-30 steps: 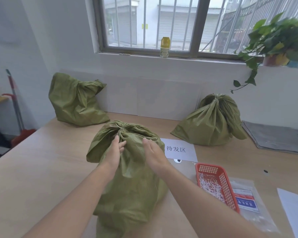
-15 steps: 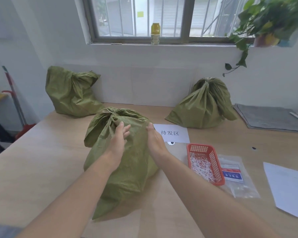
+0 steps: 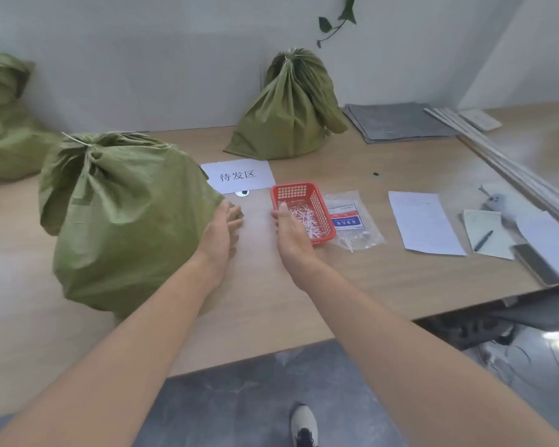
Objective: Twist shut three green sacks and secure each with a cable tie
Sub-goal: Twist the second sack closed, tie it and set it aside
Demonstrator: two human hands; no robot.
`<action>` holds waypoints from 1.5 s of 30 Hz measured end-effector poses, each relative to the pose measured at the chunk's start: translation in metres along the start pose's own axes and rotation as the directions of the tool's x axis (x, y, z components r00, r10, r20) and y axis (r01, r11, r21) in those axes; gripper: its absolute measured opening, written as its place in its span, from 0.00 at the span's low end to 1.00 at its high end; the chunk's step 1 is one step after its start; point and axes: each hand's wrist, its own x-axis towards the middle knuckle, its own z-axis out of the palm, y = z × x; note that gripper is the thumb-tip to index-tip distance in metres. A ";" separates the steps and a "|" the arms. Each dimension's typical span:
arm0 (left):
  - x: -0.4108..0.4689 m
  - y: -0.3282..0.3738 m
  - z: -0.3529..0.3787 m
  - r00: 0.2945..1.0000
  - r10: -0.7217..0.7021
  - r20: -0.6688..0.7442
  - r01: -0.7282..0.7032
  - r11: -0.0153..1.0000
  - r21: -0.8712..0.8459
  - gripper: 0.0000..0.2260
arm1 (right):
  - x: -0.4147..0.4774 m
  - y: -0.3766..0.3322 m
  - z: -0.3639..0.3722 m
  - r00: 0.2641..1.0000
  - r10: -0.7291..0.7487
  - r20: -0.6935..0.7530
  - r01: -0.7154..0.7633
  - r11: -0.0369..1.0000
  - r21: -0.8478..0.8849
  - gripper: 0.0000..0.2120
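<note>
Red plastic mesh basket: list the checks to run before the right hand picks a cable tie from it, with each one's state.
1. Right hand empty: ok, fingers straight, nothing held.
2. Red plastic mesh basket in reach: ok, the hand is at its left rim.
3. White cable ties in stock: ok, a heap lies inside.
4. Left hand on the near green woven sack: ok, rests against its side.
5. Far-left green sack needing a tie: cannot tell, partly out of frame.
</note>
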 end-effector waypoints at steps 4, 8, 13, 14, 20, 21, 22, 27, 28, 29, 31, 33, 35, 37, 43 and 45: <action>0.012 -0.026 0.041 0.997 -0.080 0.019 0.080 0.996 0.035 0.26 | 0.018 0.029 -0.045 0.998 0.041 -0.050 -0.042 0.999 -0.012 0.24; 0.033 -0.047 0.080 0.991 -0.137 -0.002 0.137 0.989 0.052 0.25 | 0.047 0.060 -0.076 0.993 0.098 -0.067 -0.100 0.995 -0.027 0.20; 0.064 -0.079 0.123 0.972 -0.228 -0.049 0.230 0.972 0.044 0.25 | 0.088 0.095 -0.114 0.984 0.157 -0.080 -0.165 0.982 -0.092 0.15; 0.069 -0.086 0.129 0.967 -0.251 -0.052 0.253 0.967 0.038 0.26 | 0.095 0.103 -0.120 0.982 0.168 -0.089 -0.178 0.977 -0.115 0.14; 0.102 -0.119 0.150 0.932 -0.358 -0.053 0.359 0.933 0.022 0.27 | 0.126 0.152 -0.134 0.953 0.298 -0.050 -0.300 0.919 -0.254 0.10; 0.107 -0.124 0.151 0.926 -0.373 -0.052 0.375 0.927 0.026 0.27 | 0.131 0.159 -0.133 0.945 0.321 -0.060 -0.325 0.903 -0.280 0.12; 0.112 -0.128 0.153 0.921 -0.385 -0.052 0.387 0.922 0.032 0.27 | 0.136 0.167 -0.131 0.937 0.341 -0.074 -0.347 0.886 -0.309 0.13; 0.134 -0.148 0.160 0.901 -0.432 -0.030 0.433 0.899 0.067 0.27 | 0.152 0.203 -0.126 0.918 0.366 -0.149 -0.394 0.816 -0.424 0.10; 0.137 -0.152 0.161 0.897 -0.441 -0.023 0.441 0.895 0.071 0.27 | 0.154 0.208 -0.126 0.921 0.355 -0.160 -0.388 0.809 -0.442 0.09; 0.140 -0.155 0.162 0.894 -0.448 -0.016 0.448 0.891 0.073 0.26 | 0.156 0.213 -0.127 0.925 0.341 -0.167 -0.379 0.799 -0.468 0.09; 0.144 -0.162 0.163 0.886 -0.464 -0.005 0.463 0.883 0.078 0.26 | 0.157 0.222 -0.128 0.931 0.319 -0.181 -0.365 0.773 -0.518 0.10; 0.148 -0.168 0.163 0.882 -0.471 0.004 0.469 0.879 0.085 0.26 | 0.158 0.232 -0.131 0.937 0.296 -0.186 -0.349 0.752 -0.560 0.11; 0.149 -0.172 0.163 0.881 -0.473 0.009 0.470 0.878 0.093 0.26 | 0.158 0.240 -0.133 0.937 0.302 -0.173 -0.341 0.696 -0.631 0.14; 0.149 -0.172 0.162 0.883 -0.470 0.006 0.467 0.879 0.100 0.25 | 0.158 0.245 -0.134 0.935 0.316 -0.159 -0.335 0.646 -0.686 0.12; 0.137 -0.161 0.158 0.899 -0.439 -0.013 0.438 0.894 0.099 0.24 | 0.145 0.245 -0.128 0.951 0.296 -0.092 -0.274 0.665 -0.694 0.10; 0.132 -0.153 0.158 0.908 -0.418 -0.020 0.418 0.904 0.090 0.25 | 0.139 0.246 -0.126 0.943 0.318 -0.094 -0.307 0.729 -0.612 0.13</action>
